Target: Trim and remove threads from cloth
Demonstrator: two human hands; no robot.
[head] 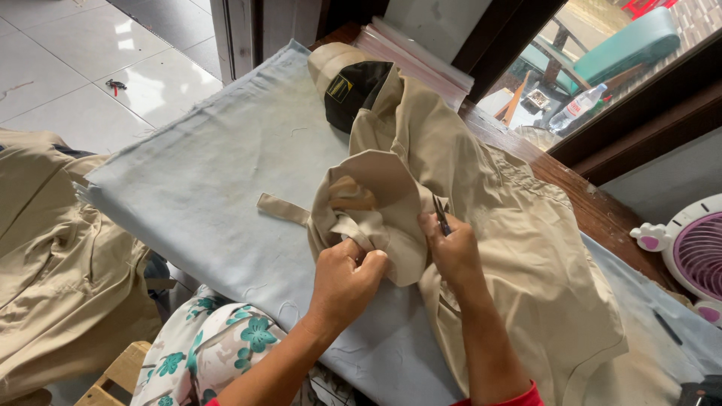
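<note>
A wide tabletop [210,180], padded with pale blue-grey cloth, is filling most of the view and is carrying the work. A khaki shirt [519,256] is lying across its right half, running from the collar end at the far edge down toward the near right corner. A heap of more khaki garments [53,271] is sitting off the tabletop at the left, over a white tiled floor [68,68]. A pink and white fan [696,252] is standing at the right edge. A black-lined cap [353,83] is resting at the far end of the tabletop, just beside the shirt's collar.

Near the middle, a folded-over part of the shirt is being bunched up, with a narrow khaki strap [282,209] trailing out to the left on the cloth. The left hand [347,280] is clenching this bunched fabric, its fingers curled tight around a fold. The right hand [453,252] is pressing against the same fold from the right, its fingers gripping small thread snips [441,214] whose dark blades are pointing up at the fabric's edge. The two hands are working just beside each other.
</note>
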